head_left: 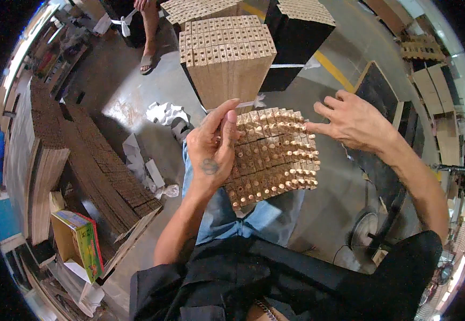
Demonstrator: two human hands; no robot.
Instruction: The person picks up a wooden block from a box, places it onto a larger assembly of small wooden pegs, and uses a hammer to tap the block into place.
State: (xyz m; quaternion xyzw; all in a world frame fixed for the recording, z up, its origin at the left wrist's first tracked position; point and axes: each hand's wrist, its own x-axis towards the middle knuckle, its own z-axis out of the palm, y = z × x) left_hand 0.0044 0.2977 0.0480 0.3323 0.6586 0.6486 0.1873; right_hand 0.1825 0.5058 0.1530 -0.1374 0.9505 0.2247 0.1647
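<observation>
In front of my lap stands a bundle of wooden strips (264, 155) with rows of holes in its upper face. Short pale wooden pegs (308, 167) stick up from many of the holes, most densely along the right side. Beside the bundle's left edge is my left hand (211, 144), its fingers stretched out and thumb raised; its palm is mostly hidden. At the far right corner, my right hand (353, 122) has its fingers spread and bent, with one fingertip at or very close to a peg. No object shows between the right fingers.
Tall stacks of drilled wooden strips (227, 75) stand ahead. Long brown boards (93, 155) lie at the left, near an open cardboard box (77, 243). Crumpled white paper (167, 114) is on the floor. Another person's leg (149, 32) shows far left; a wheel (365, 227) sits right.
</observation>
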